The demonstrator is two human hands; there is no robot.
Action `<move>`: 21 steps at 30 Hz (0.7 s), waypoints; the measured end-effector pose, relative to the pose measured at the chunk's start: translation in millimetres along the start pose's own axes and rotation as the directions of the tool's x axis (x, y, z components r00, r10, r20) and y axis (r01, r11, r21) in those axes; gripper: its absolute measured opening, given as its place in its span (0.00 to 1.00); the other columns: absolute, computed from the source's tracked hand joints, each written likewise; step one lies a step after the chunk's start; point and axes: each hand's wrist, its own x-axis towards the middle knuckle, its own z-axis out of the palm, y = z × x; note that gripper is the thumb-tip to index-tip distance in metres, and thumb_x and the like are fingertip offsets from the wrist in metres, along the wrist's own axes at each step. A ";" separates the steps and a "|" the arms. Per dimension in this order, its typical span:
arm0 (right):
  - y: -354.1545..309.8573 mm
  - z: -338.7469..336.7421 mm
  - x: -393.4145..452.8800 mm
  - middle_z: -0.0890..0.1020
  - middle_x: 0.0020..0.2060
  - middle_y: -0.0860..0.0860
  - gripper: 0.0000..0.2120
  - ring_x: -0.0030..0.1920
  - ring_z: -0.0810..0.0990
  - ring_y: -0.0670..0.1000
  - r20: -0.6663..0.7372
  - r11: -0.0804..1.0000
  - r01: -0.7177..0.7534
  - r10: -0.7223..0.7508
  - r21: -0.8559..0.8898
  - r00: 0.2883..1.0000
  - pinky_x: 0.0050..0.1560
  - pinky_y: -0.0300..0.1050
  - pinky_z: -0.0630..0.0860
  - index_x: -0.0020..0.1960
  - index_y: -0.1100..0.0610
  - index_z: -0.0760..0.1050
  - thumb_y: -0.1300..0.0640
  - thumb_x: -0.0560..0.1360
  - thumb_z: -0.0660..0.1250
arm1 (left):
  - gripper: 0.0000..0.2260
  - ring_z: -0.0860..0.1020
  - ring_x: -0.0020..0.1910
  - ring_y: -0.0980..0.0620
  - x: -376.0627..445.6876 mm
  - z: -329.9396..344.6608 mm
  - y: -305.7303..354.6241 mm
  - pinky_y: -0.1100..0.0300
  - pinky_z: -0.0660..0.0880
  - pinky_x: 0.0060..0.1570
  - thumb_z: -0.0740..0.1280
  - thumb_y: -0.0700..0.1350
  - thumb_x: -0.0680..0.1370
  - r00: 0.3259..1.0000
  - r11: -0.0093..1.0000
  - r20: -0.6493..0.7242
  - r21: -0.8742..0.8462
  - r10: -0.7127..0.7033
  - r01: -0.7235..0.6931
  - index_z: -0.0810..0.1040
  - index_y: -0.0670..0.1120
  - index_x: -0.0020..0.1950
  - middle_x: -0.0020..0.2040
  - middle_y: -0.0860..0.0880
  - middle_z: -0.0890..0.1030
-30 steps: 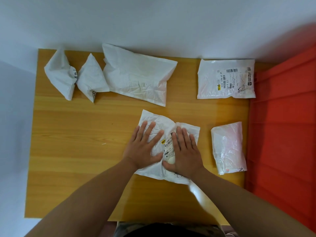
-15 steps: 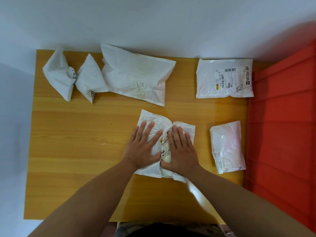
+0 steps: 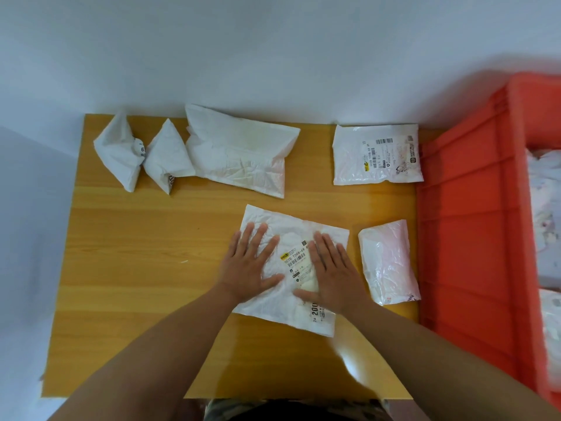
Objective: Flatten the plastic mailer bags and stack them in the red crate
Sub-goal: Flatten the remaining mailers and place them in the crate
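On the table (image 3: 127, 299), both hands flatten a mailer bag (image 3: 291, 235).

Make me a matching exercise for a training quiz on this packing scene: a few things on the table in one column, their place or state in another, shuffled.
Things:
1. mailer under the hands
2. twisted mailer
3. barcode-label mailer
4. red crate

Places or states:
A. far left corner of the table, bunched
B. off the table's right edge, with white bags inside
C. pressed flat by the left hand and right hand
D. far right of the table, beside the crate

Pairs: 1-C, 2-A, 3-D, 4-B
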 end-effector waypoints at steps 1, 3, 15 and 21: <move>2.0 -2.2 -2.4 0.53 0.79 0.61 0.54 0.80 0.52 0.60 -0.002 1.000 0.012 -0.012 -0.003 1.000 0.76 0.59 0.54 0.79 0.65 0.56 0.22 0.72 0.53 | 0.40 0.49 0.79 0.39 -1.5 -2.1 2.0 0.39 0.51 0.74 0.49 0.74 0.76 1.000 1.000 0.000 -0.009 -0.016 0.016 0.54 0.50 0.80 0.80 0.41 0.54; 3.5 -5.5 -6.1 0.52 0.80 0.61 0.56 0.80 0.51 0.61 -0.006 0.999 0.046 -0.046 -0.002 0.999 0.75 0.60 0.53 0.80 0.64 0.53 0.21 0.69 0.54 | 0.44 0.51 0.79 0.38 -5.6 -6.6 4.7 0.40 0.50 0.75 0.52 0.75 0.73 0.999 0.999 -0.026 -0.036 -0.020 0.019 0.54 0.48 0.80 0.80 0.40 0.55; 7.4 16.6 -3.9 0.50 0.80 0.60 0.61 0.80 0.48 0.62 -0.014 0.991 0.135 -0.135 -0.013 0.991 0.77 0.61 0.48 0.80 0.62 0.48 0.17 0.65 0.51 | 0.50 0.45 0.80 0.39 -16.9 14.0 2.1 0.39 0.48 0.75 0.52 0.80 0.69 0.999 0.999 0.035 0.022 0.036 -0.037 0.50 0.49 0.81 0.81 0.43 0.47; 6.1 6.0 -5.4 0.51 0.80 0.60 0.55 0.80 0.46 0.60 -0.019 0.992 0.124 -0.124 0.001 0.992 0.76 0.59 0.48 0.80 0.61 0.51 0.20 0.70 0.49 | 0.45 0.45 0.80 0.45 -16.0 -2.1 5.7 0.44 0.46 0.77 0.50 0.78 0.72 0.995 0.984 0.028 -0.153 -0.092 0.095 0.50 0.51 0.80 0.81 0.45 0.51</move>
